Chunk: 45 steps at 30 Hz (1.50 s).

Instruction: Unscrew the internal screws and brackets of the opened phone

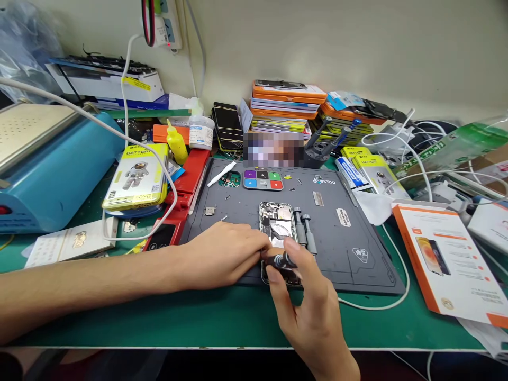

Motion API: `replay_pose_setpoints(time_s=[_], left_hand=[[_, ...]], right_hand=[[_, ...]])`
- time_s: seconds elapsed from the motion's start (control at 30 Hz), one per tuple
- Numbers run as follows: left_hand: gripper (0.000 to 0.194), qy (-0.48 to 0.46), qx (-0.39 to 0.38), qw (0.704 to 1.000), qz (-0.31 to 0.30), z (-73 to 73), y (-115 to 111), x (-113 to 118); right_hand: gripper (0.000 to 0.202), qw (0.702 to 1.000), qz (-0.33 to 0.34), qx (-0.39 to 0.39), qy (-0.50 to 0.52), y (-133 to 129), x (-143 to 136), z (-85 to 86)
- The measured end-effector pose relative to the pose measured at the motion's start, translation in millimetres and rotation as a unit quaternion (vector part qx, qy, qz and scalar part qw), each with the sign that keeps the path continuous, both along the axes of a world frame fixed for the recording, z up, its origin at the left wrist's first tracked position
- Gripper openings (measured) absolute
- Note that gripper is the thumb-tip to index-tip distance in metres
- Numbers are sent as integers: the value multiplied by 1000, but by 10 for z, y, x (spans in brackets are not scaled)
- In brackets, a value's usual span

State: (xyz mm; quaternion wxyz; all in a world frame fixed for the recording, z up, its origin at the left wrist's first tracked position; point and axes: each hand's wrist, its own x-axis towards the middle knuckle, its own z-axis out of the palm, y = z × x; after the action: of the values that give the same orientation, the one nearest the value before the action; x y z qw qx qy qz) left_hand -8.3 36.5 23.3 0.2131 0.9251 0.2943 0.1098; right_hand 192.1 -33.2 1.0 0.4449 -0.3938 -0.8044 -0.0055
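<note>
Right hand (311, 304) grips a dark screwdriver (281, 260) between thumb and fingers over the opened phone (278, 227) on the grey mat (333, 238); the left hand (226, 251) touches the phone's edge, its fingertips' hold unclear.

Reads “BATTERY” on yellow boxes (137, 177) beyond left and right edges of grey mat (331, 233) — “WKTOO” near mat's far right corner.

a blue machine (59, 174) stands at the left, near yellow battery boxes (135, 177); an orange-edged white box (452, 264) lies at the right on the table (178, 323).
</note>
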Motion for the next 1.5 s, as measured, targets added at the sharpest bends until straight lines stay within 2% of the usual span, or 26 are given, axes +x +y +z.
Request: replay_pose_setpoints(time_s=[0.1,0.27,0.43,0.57,0.73,0.8,0.9,1.0,1.13,1.33,1.5], left_hand=[[16,3,0,1000,-3,-3,3,-4],[18,0,6,1000,-5,-18,10,-18],[14,-3,-1,1000,-13,-20,9,-20],[20,0,-2,1000,-10,-20,9,-14],[22,-10,0,1000,-9,-27,5,-16],[23,-8,1,1000,-5,-18,3,-18],[22,-4,-9,1000,-4,7,6,-18],[18,-2,-23,1000,-5,31,7,-12],[17,-3,-13,1000,-13,38,0,-10],[17,-8,-16,1000,-21,27,2,-10],[13,-18,-29,999,-15,38,4,-15]], right_hand=[[98,1000,-9,15,-9,19,-13,-8],[87,1000,-11,-11,8,38,-37,-4],[101,1000,-14,24,-10,36,-33,-5],[89,1000,-1,-12,8,24,-13,10],[94,999,31,-19,11,5,22,8],[88,999,39,-28,26,-8,32,-16],[84,997,25,-38,55,-42,37,-75],[88,994,-15,-49,92,-71,34,-124],[82,980,-41,-120,151,-83,32,-123],[74,972,-30,-151,176,-93,49,-108],[77,962,-35,-175,206,-98,32,-99]])
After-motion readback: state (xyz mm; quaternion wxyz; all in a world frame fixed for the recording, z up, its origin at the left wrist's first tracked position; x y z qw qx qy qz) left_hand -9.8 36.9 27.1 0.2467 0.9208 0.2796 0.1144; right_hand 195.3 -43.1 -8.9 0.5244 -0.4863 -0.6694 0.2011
